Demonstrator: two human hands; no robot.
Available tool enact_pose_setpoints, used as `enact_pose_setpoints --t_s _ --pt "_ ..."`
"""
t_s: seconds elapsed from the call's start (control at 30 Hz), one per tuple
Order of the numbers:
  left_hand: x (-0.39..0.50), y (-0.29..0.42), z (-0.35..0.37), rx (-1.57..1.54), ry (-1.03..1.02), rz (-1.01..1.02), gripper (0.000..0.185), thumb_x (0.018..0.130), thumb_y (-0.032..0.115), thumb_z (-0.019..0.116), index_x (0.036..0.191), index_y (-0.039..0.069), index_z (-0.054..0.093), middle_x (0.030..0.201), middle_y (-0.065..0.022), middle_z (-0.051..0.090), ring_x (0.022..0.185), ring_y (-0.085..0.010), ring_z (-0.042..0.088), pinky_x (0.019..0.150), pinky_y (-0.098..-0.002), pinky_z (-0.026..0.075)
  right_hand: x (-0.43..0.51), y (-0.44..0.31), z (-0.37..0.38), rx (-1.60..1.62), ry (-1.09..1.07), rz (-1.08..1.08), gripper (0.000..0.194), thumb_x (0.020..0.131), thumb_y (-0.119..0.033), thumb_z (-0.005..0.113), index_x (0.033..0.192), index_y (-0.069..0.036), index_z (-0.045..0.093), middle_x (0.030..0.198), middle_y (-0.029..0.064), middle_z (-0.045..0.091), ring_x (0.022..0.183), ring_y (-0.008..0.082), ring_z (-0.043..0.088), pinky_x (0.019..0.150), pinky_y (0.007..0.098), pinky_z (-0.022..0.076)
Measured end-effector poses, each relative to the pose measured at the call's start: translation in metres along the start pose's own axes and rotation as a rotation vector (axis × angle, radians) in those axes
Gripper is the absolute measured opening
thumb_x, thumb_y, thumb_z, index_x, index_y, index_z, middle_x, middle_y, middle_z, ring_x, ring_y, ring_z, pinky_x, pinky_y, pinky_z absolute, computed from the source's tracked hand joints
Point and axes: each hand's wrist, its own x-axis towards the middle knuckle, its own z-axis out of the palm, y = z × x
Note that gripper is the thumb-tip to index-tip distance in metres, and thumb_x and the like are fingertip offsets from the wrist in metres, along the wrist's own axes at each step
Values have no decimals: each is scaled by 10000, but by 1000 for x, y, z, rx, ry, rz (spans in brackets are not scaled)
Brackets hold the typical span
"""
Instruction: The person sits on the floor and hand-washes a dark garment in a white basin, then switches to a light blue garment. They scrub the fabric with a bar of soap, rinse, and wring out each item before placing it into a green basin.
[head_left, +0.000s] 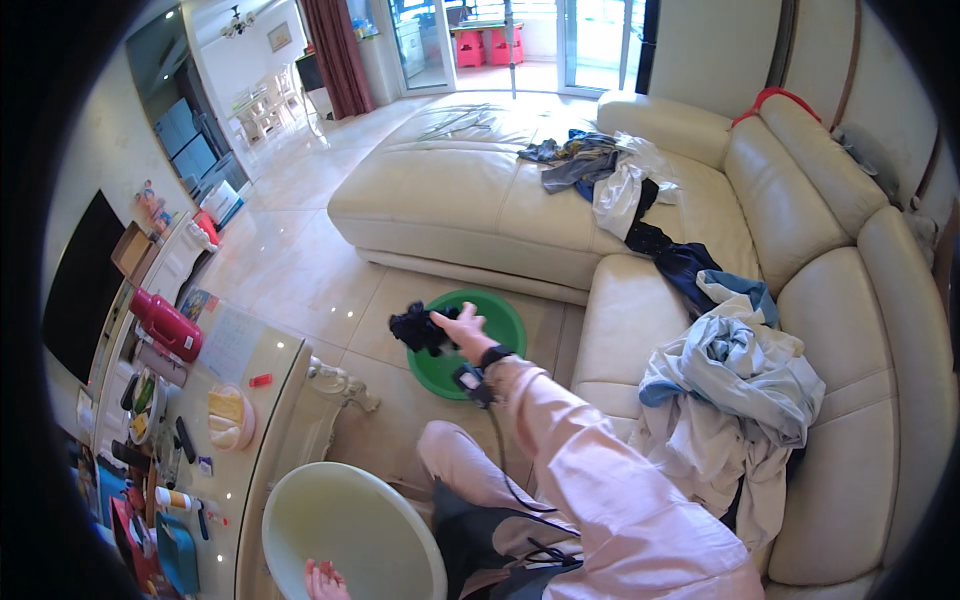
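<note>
My right hand (465, 332) reaches forward over a green plastic basin (499, 309) on the floor, with its fingers on a bunched black cloth (415, 328). That cloth hangs past the basin's left rim. A wristband and a small dark device (471, 384) with a cable are at my right wrist. Close to my body stands a large pale basin (352, 517), which seems to hold cloudy liquid. At the bottom edge of the view my left hand (326, 580) shows over this basin, fingers slightly apart and nothing visible in them; its lower part is cut off.
A cream leather sofa (465, 187) bears a pile of pale blue and white clothes (735, 367) and more garments (592, 165). To the left, a glass-topped table (262, 337) holds a red thermos (166, 324), a pink container (231, 420) and small items.
</note>
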Motion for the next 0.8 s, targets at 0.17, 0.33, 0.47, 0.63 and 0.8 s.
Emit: enact_pose_setpoints --t_s 0.17,0.33,0.47,0.63,0.8 --pt "20 -12 -7 4 -24 42 355 967 170 470 1304 62 468 1189 -113 578 1099 -222 534 937 -338 407 -32 1 -101 -718 -25 -413 755 731 -469 714 1316 -50 485 1338 254 425 1245 412 411 1029 459 376" --pt "41 -31 -18 -26 -96 195 360 873 160 604 1211 101 496 1075 -74 604 979 -192 583 841 -345 447 -147 0 -236 -1105 237 -525 586 760 -416 734 1147 -2 587 1200 214 519 1153 375 469 950 440 420" --pt "36 -32 -7 2 -25 113 257 930 143 516 1183 105 493 1000 -66 598 912 -149 570 794 -288 430 -207 36 -311 -1635 552 -181 462 759 -391 731 1038 -28 664 1197 181 512 1087 341 498 954 471 382" --pt "30 -29 -10 -9 3 105 219 929 132 506 1148 122 493 929 -48 604 860 -128 562 738 -269 419 -208 52 -356 -1654 798 -541 288 807 -326 661 928 -64 656 1057 125 583 970 313 550 834 424 430" --pt "23 -22 -8 26 44 91 264 932 152 520 1192 165 482 961 -24 617 887 -140 594 752 -284 444 -237 -48 -322 -402 340 -767 154 882 -186 522 930 -56 589 867 54 627 760 205 587 654 334 456"
